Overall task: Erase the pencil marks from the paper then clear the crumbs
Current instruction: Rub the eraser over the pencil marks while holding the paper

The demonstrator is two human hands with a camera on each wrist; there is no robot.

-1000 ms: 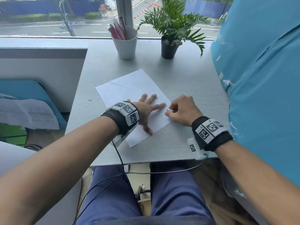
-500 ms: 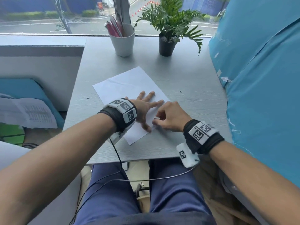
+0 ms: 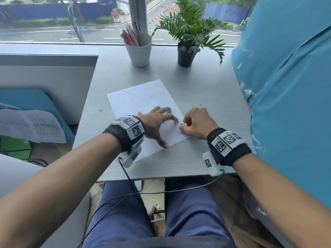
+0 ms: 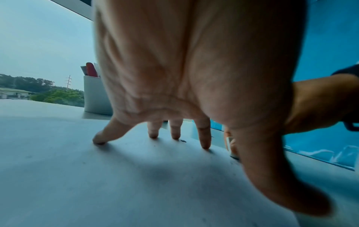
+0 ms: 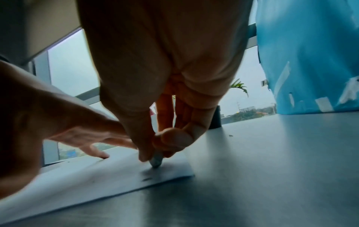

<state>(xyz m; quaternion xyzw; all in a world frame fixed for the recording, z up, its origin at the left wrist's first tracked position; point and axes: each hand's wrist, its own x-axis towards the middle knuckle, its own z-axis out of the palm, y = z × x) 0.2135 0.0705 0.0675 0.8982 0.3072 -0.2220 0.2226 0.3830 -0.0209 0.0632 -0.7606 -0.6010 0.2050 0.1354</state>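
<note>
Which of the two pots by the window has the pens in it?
The white cup, left of the black pot, which holds a green plant instead.

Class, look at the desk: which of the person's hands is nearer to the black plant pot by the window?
Right. The right hand, pinching an eraser at the paper's right edge, sits almost straight below the plant pot; the left hand presses the paper further left.

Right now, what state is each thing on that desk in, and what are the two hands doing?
Paper: lying flat on the desk, pinned down.
Left hand: fingers spread, pressing the paper.
Right hand: pinching the eraser.
Eraser: tip down on the paper near its right edge.
Crumbs: a few dark specks not yet cleared.
Cup: upright, holding pens.
Plant: upright in its pot.
</note>
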